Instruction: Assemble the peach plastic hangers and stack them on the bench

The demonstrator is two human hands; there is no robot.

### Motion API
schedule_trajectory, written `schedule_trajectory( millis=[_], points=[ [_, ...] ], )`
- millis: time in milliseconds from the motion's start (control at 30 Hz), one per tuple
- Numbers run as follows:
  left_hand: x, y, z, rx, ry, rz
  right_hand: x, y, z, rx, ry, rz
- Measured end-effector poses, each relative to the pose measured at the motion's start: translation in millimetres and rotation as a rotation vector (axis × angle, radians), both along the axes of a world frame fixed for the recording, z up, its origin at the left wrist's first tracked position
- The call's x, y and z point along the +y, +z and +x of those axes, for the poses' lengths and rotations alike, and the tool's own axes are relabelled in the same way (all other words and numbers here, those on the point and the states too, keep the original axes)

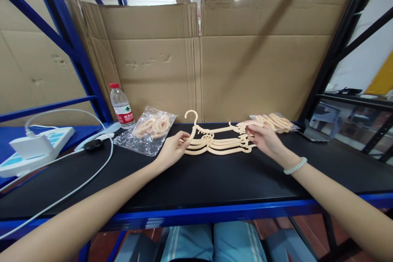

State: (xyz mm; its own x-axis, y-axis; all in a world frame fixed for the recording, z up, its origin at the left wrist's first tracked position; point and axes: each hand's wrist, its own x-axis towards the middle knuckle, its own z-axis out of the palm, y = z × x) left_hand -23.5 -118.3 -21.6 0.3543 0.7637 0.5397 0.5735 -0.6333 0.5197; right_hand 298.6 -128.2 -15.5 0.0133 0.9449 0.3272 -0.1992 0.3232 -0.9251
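Observation:
A stack of several cream plastic hangers [217, 142] lies on the black shelf top [215, 180]. My left hand [173, 149] pinches the left end of the stack, just below the hook. At the right end, my right hand [265, 139] has its fingers closed on the hangers; a pale bead bracelet [294, 166] sits on that wrist. Behind my right hand lies a clear bag of more cream hangers [274, 122]. Left of the stack is another clear bag [147, 131] holding cream ring-shaped parts.
A water bottle with a red cap [121, 106] stands at the back left. A white power strip [33, 149] and white cables [92, 172] lie at the left. Cardboard sheets [196, 57] wall the back. A dark phone [313, 134] lies at the right. Blue rack posts [73, 45] frame the shelf.

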Motion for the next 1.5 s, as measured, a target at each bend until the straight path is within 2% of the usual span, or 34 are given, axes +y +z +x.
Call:
schedule_trajectory(
  millis=[67,133,267,367,467,600,733,833,933,1033,1200,1367,1500],
  points=[
    [0.6,6.8,-3.6,0.013,0.004,0.02,2.9,6.8,12.5,-0.03,0.013,-0.02],
    [-0.4,14.4,-6.9,0.08,-0.015,0.083,3.5,13.5,24.0,-0.148,0.049,-0.042],
    [-5.1,25.0,-12.4,0.308,-0.111,0.202,0.1,24.2,41.3,-0.653,0.106,0.019],
    [-9.0,26.1,-14.0,0.478,-0.223,0.147,0.7,26.5,51.4,-1.006,0.079,0.114],
    [-11.4,22.8,-12.5,0.604,-0.262,0.082,5.0,22.3,58.7,-1.193,0.06,0.118],
    [-10.5,17.5,-10.8,0.684,-0.219,0.103,9.1,14.1,61.8,-1.286,0.121,0.022],
    [-11.1,15.9,-10.4,0.671,-0.167,0.149,7.3,13.3,60.1,-1.338,0.129,-0.029],
    [-16.5,14.6,-5.5,0.651,-0.116,0.249,3.4,15.9,54.0,-1.433,0.078,0.021],
    [-23.0,8.3,3.4,0.617,-0.074,0.3,-1.7,12.7,37.7,-1.446,-0.033,0.186],
    [-25.0,-2.1,10.9,0.616,-0.053,0.246,-7.4,-0.5,12.0,-1.35,-0.13,0.362],
    [-15.5,-11.2,9.1,0.713,0.061,0.072,-12.7,-22.5,-22.2,-1.51,0.037,0.339],
    [-2.0,-6.4,4.6,0.772,0.06,-0.075,-6.7,-28.4,-24.6,-1.568,0.019,0.34],
    [6.1,-6.0,12.4,0.767,0.029,-0.094,2.2,-32.5,-15.1,-1.606,-0.008,0.32]
  ],
)
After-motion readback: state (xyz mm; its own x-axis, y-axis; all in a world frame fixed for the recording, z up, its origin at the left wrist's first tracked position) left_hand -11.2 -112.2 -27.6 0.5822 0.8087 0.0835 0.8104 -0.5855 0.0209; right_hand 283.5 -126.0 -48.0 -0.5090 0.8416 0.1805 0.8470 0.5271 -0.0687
